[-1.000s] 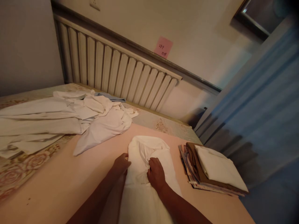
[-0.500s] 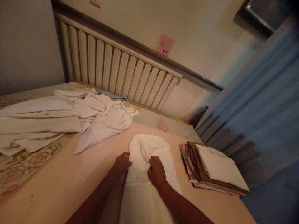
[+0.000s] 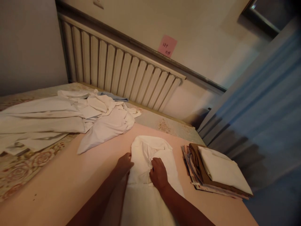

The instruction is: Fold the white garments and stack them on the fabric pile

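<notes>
A white garment (image 3: pixel 162 147), partly folded into a long strip with a rounded far end, lies on the pink cloth (image 3: pixel 94 179) in front of me. My left hand (image 3: pixel 125 163) is closed at the garment's left edge, its thumb and fingers pinching the fabric there. My right hand (image 3: pixel 158 174) is curled over the garment's middle, with bunched white fabric at its fingertips. Creases run from that bunch toward the far end. The garment's near part stretches between my forearms and out of the bottom of the view.
Loose white clothes (image 3: pixel 70 113) are heaped at the left. A folded stack of brown and white cloth (image 3: pixel 223 171) sits at the right, beside a blue curtain (image 3: pixel 265 125). Behind the bed stands a radiator (image 3: pixel 122 67); a pink paper (image 3: pixel 167 46) is on the wall.
The view has shifted slightly, so everything sits a little further right. Both hands keep their places on the white garment.
</notes>
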A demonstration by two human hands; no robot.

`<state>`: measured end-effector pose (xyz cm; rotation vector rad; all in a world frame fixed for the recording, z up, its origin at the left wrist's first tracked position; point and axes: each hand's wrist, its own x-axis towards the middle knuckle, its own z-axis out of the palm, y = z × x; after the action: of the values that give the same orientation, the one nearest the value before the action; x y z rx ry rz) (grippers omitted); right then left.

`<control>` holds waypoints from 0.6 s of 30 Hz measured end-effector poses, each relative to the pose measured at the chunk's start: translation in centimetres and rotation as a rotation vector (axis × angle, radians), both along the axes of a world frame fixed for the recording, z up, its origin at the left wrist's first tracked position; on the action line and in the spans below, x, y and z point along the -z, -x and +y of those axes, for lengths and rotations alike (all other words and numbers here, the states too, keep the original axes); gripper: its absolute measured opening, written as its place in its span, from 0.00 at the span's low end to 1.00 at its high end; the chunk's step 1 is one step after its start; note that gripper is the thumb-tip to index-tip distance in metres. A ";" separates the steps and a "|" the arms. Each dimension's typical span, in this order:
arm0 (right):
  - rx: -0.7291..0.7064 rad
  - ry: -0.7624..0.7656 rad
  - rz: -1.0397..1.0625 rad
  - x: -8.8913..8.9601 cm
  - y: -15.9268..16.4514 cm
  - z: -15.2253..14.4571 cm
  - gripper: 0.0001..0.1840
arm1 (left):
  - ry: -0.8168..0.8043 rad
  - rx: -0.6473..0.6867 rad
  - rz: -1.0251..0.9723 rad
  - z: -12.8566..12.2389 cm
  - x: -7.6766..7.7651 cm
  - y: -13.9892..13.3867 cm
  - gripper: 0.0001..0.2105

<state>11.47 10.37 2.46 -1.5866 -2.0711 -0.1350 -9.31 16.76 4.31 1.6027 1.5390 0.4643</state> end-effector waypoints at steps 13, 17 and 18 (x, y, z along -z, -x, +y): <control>0.015 -0.004 0.005 0.2 0.0 0.1 0.16 | -0.004 0.065 -0.032 -0.5 0.2 0.4 0.28; 0.006 0.000 0.007 0.3 -0.1 0.1 0.16 | -0.031 0.047 -0.002 -0.6 0.2 0.1 0.27; 0.003 -0.001 0.010 0.4 -0.1 0.1 0.16 | -0.038 0.045 0.003 -0.7 0.2 0.0 0.27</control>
<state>11.61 10.50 2.10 -1.5862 -2.0612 -0.1291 -9.30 16.07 4.12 1.6635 1.5013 0.4692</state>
